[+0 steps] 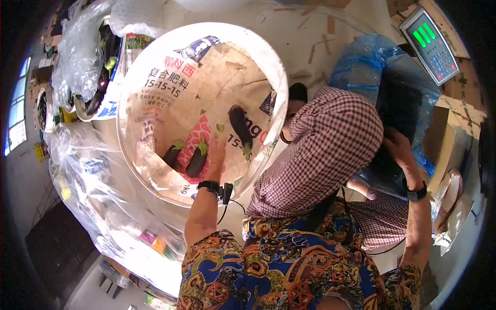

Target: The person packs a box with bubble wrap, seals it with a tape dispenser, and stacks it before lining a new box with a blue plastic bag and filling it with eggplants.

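My left hand reaches down into a large round basket lined with a printed fertilizer sack. Just left of this hand lies an eggplant with a green cap; whether the fingers touch it is unclear, as they are blurred. A second eggplant rests further left, and a longer one lies to the right inside the basket. Beside my checkered knee, my right hand rests at a dark, blue-wrapped bundle. Its fingers are partly hidden, so its hold cannot be made out.
A scale with a green display stands at the upper right near cardboard boxes. Clear plastic bags and a container of eggplants are at the upper left. More clear plastic sheeting spreads below them.
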A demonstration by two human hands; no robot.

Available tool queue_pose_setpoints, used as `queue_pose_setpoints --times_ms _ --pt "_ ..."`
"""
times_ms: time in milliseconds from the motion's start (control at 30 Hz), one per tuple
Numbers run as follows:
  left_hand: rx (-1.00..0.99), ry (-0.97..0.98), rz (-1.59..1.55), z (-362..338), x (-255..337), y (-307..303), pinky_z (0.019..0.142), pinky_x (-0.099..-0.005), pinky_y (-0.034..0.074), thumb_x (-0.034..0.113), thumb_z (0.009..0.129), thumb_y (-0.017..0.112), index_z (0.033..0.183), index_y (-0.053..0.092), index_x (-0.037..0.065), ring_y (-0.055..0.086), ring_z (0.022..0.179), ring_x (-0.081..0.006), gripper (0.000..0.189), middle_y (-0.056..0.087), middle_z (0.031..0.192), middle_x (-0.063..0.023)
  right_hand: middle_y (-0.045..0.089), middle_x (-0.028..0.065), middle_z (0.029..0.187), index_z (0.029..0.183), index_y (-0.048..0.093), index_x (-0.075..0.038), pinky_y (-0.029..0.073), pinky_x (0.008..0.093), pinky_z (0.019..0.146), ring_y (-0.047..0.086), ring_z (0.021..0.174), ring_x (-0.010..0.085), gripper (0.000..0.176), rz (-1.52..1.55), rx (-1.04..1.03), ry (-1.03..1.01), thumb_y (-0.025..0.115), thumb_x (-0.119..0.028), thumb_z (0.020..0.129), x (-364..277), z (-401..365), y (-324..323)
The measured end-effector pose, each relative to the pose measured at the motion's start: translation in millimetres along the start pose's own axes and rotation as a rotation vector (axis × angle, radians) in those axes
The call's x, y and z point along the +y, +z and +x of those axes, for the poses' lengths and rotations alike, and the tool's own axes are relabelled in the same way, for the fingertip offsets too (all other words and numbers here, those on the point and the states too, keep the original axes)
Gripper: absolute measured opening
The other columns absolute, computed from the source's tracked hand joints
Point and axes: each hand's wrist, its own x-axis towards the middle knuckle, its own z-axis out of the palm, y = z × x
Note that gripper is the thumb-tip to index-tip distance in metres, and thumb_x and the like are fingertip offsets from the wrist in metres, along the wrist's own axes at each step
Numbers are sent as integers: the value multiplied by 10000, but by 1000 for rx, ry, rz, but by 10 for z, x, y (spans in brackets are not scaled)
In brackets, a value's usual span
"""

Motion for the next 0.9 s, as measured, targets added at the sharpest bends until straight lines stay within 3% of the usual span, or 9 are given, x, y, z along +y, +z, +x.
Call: queue_pose_setpoints --times_ms 133,333,400,533,633,700,733,800,900 --pt "266 -177 626 -172 -178 -594 1019 -514 361 296 724 733 1414 327 137 361 1295 -390 816 375 1410 -187 578 209 1219 1258 517 26 418 355 959 560 1118 286 490 143 -18 -40 615 -280 888 -13 -93 -204" --pt "177 209 1164 -344 49 -495 1000 -495 370 353 655 764 1301 483 122 486 1182 -358 742 549 1234 -186 571 169 1197 1246 512 24 448 330 907 559 1077 259 470 169 -58 -62 602 -298 917 -296 -321 -342" --pt "61 61 1007 -487 577 -348 974 -503 404 301 646 780 1260 506 60 457 1209 -347 714 511 1274 -191 599 143 1133 1238 512 14 463 316 860 572 1003 210 469 475 -7 -108 607 -310 914 -267 -434 -271" --pt "272 376 583 -342 702 -335 934 -470 449 241 657 801 1186 504 -45 513 1119 -372 670 532 1227 -212 638 116 1032 1236 520 2 487 296 804 601 959 173 483 559 59 -108 585 -359 922 -283 -745 -523" --pt "-17 543 -273 -736 1866 -189 957 -391 428 106 742 762 1303 433 -40 537 1085 -280 667 520 1254 -161 635 126 1030 1230 520 0 517 333 813 622 949 196 504 650 113 -75 568 -396 922 -417 -894 -589" --pt "153 986 353 -937 2416 -333 935 -378 448 72 750 767 1291 442 -13 515 1102 -263 637 521 1229 -150 628 144 1054 1223 520 0 520 338 844 628 956 216 487 774 33 -104 545 -390 933 -531 -933 -527" --pt "135 648 -261 -1608 3329 131 943 -403 469 83 742 745 1277 407 -17 526 1073 -282 641 506 1219 -179 623 153 1069 1220 520 1 517 333 862 629 963 225 473 824 -17 -149 534 -381 941 -629 -959 -502" --pt "237 1218 147 -1968 3908 330 1011 -435 403 126 706 771 1277 391 -27 494 1140 -293 702 489 1241 -179 610 157 1114 1259 492 -13 507 339 879 621 989 225 497 927 -33 -331 533 -391 940 -786 -948 -351" --pt "-655 1310 49 -2245 4168 891 1031 -410 343 89 679 747 1257 454 -12 424 1249 -337 656 456 1301 -179 616 129 1118 1256 493 -38 508 333 875 621 975 205 463 1354 -38 -446 548 -366 933 -1052 -1036 -363"
